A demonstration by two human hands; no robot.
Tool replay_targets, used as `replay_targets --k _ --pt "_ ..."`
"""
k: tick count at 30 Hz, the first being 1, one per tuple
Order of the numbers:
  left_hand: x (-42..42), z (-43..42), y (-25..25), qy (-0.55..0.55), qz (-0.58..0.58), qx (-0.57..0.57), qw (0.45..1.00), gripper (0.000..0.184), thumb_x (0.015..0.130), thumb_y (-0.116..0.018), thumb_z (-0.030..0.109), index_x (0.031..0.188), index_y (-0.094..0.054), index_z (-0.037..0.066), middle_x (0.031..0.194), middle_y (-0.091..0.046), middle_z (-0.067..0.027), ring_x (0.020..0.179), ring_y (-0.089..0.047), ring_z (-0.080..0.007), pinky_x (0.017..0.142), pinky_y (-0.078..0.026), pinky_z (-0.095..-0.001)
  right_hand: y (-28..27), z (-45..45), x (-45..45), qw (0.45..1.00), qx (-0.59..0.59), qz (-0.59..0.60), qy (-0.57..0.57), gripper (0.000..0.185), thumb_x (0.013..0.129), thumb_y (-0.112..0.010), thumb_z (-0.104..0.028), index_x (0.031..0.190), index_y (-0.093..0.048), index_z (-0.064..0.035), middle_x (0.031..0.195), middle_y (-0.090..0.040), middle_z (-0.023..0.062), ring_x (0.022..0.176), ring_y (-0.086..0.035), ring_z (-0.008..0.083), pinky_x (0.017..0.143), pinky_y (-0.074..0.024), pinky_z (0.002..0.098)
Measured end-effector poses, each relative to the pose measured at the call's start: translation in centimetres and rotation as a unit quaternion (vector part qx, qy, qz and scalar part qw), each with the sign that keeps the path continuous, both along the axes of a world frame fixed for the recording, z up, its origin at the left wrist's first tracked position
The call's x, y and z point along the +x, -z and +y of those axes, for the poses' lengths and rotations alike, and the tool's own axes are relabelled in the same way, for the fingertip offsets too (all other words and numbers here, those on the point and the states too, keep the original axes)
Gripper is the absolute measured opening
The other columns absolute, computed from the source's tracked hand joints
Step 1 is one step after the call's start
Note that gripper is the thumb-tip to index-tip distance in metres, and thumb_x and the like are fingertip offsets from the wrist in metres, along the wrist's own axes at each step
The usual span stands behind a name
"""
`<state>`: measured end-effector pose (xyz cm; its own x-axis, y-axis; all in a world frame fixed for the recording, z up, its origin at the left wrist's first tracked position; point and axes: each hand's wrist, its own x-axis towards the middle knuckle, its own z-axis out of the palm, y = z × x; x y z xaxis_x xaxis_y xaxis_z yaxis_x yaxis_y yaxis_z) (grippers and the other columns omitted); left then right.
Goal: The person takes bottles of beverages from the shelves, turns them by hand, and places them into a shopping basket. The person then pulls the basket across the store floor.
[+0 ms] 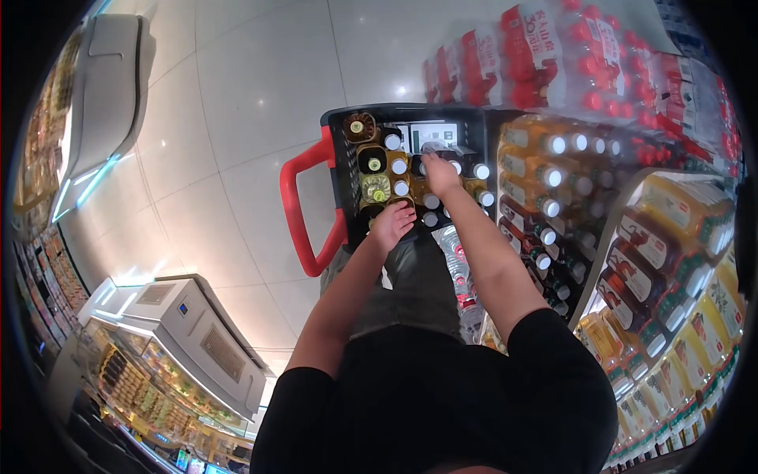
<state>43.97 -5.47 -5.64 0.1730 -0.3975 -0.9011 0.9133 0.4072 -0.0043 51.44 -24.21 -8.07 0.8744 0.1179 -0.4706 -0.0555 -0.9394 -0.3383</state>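
Currently, both hands are over the basket (345,109), a black one packed with bottles (399,167), its red handle (294,207) standing out from the left edge. The right hand (440,172) reaches in past the middle, toward the far edge, its fingers bent down among the white caps. Something clear and blurred (432,148) shows at its fingertips; whether the hand grasps it, I cannot tell. The left hand (393,224) is at the near edge, toward the near left corner, fingers slightly parted and half bent over a bottle top. I cannot tell whether it grips that one or merely rests there.

Inside, larger bottles with dark or yellowish tops line the left edge, one of them, a brown bottle (358,127), in the far left corner. Next to them runs a row of white-capped ones, and more white caps fill the space toward the right edge. A white panel (434,137) shows at the far edge.

Just beyond the right edge are rows of amber bottles (515,166), with red-capped packs (537,59) past the far right corner. Clear bottles (460,268) lie near the near right corner. Pale floor tiles (245,103) spread out on the handle side.
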Motion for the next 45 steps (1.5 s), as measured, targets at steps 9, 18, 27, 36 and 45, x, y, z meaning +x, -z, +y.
replay_targets --k 9,18,27,36,45 --pt "-1.6 2.6 -0.7 -0.023 0.015 0.054 0.998 0.045 0.088 -0.049 0.031 0.125 -0.045 0.007 0.115 -0.055 -0.0111 0.107 -0.051 -0.0271 0.095 -0.037 -0.0405 3.2 1.1 -2.1 1.0 -0.012 0.007 -0.024 0.037 0.079 -0.053 -0.01 0.115 -0.053 -0.0055 0.11 -0.058 0.019 0.096 -0.06 0.0343 0.082 -0.0479 0.0426" --pt "-1.5 5.8 -3.2 0.066 -0.068 0.079 0.992 0.037 0.089 -0.049 0.028 0.119 -0.048 0.006 0.109 -0.057 -0.0102 0.098 -0.056 -0.0235 0.085 -0.044 -0.0359 -3.6 -3.0 -8.9 0.975 0.059 0.155 0.15 0.038 0.079 -0.06 -0.024 0.109 -0.059 -0.0001 0.101 -0.063 0.0233 0.096 -0.06 0.0352 0.085 -0.0466 0.0404" --pt "1.1 7.8 -17.7 0.205 -0.217 0.007 0.954 0.019 0.09 -0.051 0.017 0.105 -0.053 0.005 0.085 -0.061 -0.0058 0.069 -0.06 -0.0157 0.065 -0.048 -0.0233 -4.8 -1.6 -25.2 0.935 0.073 0.048 0.344 0.034 0.077 -0.061 -0.024 0.104 -0.062 -0.0027 0.099 -0.064 0.0204 0.094 -0.061 0.0342 0.084 -0.0474 0.0399" --pt "3.1 12.4 -20.6 0.435 -0.765 0.152 0.45 0.023 0.081 -0.059 0.007 0.103 -0.056 0.002 0.086 -0.061 -0.0099 0.078 -0.06 -0.0208 0.072 -0.048 -0.0308 -4.7 12.0 -46.5 0.857 0.1 0.155 0.481 0.038 0.076 -0.062 -0.028 0.102 -0.064 -0.0007 0.09 -0.066 0.0207 0.085 -0.065 0.0296 0.076 -0.0504 0.0385" --pt "2.5 12.0 -18.6 0.743 -0.635 0.187 0.098 0.045 0.079 -0.057 0.045 0.11 -0.059 0.011 0.103 -0.064 -0.0084 0.099 -0.06 -0.0263 0.086 -0.043 -0.0436 -3.3 19.9 -58.3 0.895 0.077 0.154 0.412 0.028 0.083 -0.048 -0.022 0.074 -0.065 -0.0013 0.073 -0.064 0.0157 0.072 -0.065 0.0278 0.07 -0.0503 0.0398"
